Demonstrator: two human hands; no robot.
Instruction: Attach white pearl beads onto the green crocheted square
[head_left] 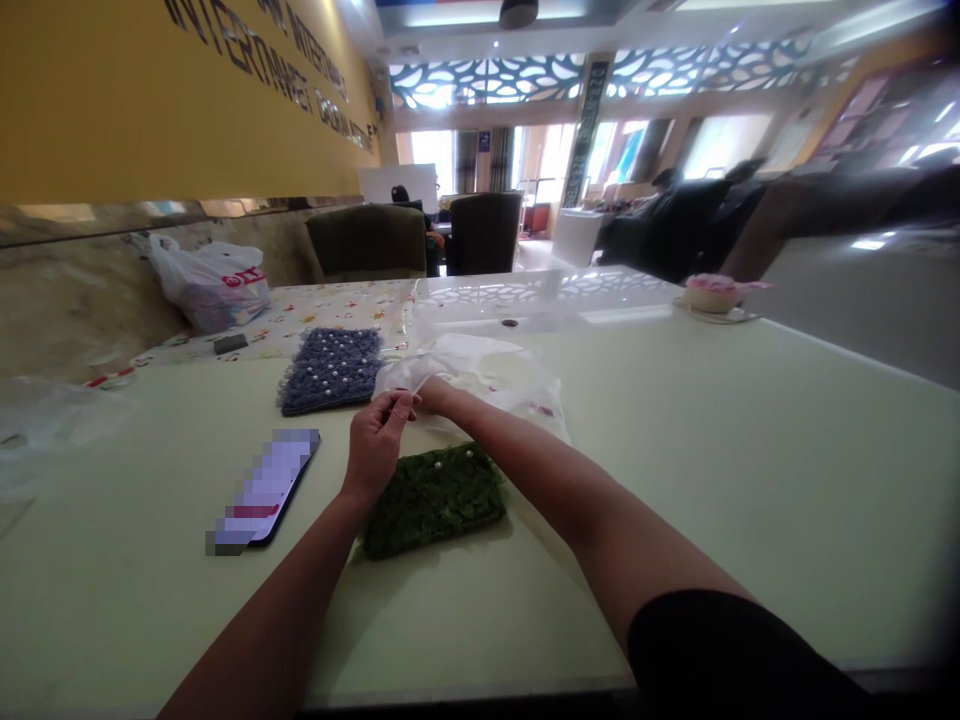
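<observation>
My left hand (379, 440) is closed, pinching the near edge of a clear plastic bag (487, 375) that lies on the pale table (750, 480). My right hand reaches inside that bag; only the wrist (442, 397) shows and the fingers are hidden by the plastic. A green knitted pad with white beads (435, 498) lies flat under my forearms. A purple knitted pad with white beads (332, 369) lies farther back to the left.
A phone (264, 492) lies left of the green pad. A white shopping bag (212, 285) sits at the back left on a patterned cloth (330, 305). A small pink item on a saucer (712, 296) stands back right. Crumpled clear plastic (37, 430) lies far left. Chairs and seated people are behind.
</observation>
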